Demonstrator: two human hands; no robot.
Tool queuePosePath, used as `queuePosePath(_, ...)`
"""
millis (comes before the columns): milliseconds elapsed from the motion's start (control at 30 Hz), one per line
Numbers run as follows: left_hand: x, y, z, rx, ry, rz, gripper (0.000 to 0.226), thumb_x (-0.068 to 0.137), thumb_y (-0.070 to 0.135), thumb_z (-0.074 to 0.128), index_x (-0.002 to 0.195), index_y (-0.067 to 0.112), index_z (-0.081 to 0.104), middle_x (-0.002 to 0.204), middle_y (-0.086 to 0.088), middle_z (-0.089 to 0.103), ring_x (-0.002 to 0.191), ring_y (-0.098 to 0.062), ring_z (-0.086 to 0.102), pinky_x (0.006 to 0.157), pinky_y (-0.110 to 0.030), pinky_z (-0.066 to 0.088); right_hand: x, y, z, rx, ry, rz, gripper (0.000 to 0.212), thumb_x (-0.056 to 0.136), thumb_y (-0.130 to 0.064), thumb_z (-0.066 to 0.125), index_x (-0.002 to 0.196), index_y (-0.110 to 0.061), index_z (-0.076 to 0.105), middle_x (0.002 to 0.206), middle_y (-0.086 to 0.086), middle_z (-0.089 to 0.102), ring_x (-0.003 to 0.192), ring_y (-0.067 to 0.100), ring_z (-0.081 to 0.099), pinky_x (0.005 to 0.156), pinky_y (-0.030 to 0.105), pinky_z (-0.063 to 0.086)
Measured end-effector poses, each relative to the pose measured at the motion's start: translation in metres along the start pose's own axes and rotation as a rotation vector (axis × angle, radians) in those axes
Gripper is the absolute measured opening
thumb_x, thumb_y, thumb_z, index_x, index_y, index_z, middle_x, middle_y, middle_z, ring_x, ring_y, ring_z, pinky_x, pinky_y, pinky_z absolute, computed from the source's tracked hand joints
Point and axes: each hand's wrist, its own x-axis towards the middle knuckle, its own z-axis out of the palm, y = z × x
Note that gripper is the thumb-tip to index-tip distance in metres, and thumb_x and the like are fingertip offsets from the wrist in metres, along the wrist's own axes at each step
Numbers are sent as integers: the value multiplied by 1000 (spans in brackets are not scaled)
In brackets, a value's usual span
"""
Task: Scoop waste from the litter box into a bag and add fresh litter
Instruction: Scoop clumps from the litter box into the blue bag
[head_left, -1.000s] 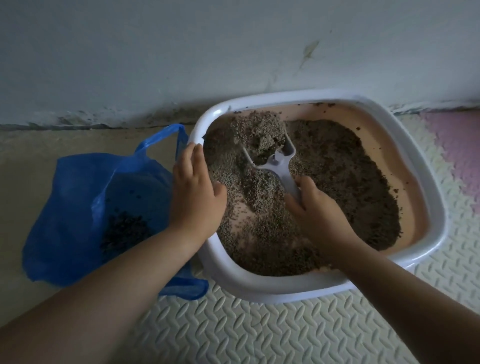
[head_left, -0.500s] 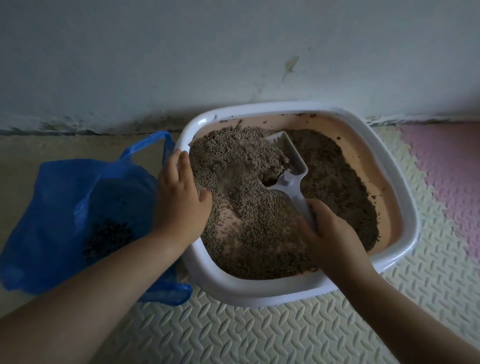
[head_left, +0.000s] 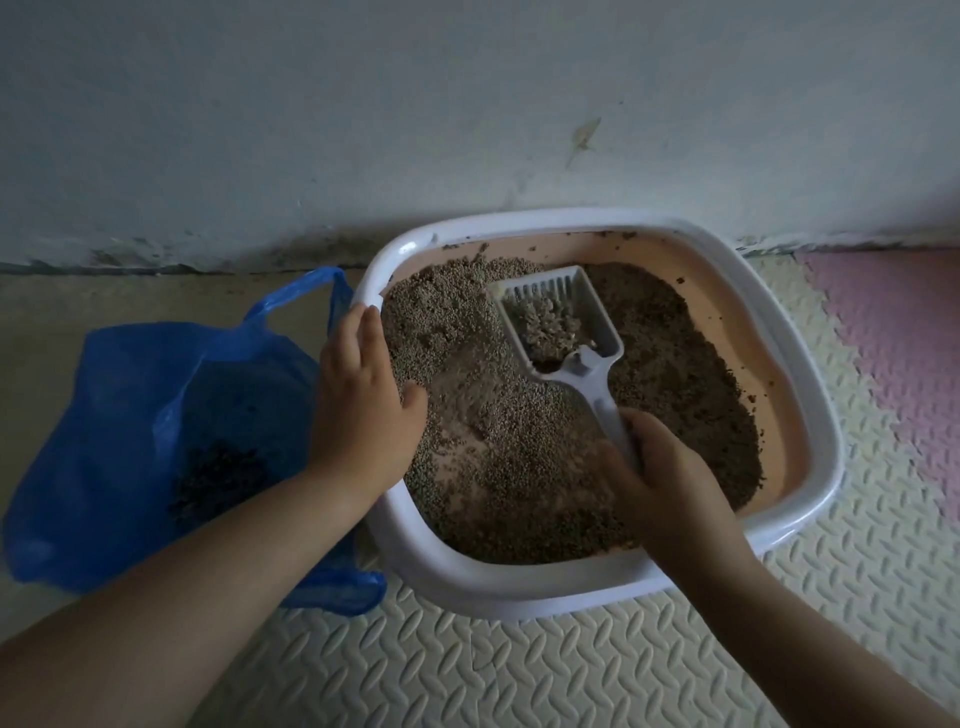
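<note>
Only one view here, the head camera looking down. The litter box sits on a cream embossed foam mat, its far edge close to the wall. White rim, peachy-pink inside, and the grey-brown litter is spread unevenly, so a bare patch of the pink floor shows near the middle.

The right hand is wrapped around the handle of the white scoop, gripping it low down near the end. The scoop's slotted head is lifted above the litter toward the back of the box, with a clump of litter sitting in it (looks stuck together, but it's dim so I can't swear to it).

The left hand rests on the box's left rim, fingers draped along the outer edge and the thumb hooked inside over the litter, so it's gripping the rim.

Just left of the box, touching it, is the blue plastic bag, mouth open, with a dark pile of scooped waste visible through it. One bag handle sticks up by the rim. A pink mat tile is off to the right.
</note>
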Motion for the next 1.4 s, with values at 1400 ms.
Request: queuePosePath(1400,0,0,2,-38,40,11,67,91,19,51,149,8,19,154,-3,14,139,-19,17,106,-22,25,81,-34,62,-321,-354,39,24,95,-24,45,85,-9,59,60,1,47,49,16,37,45,24,27)
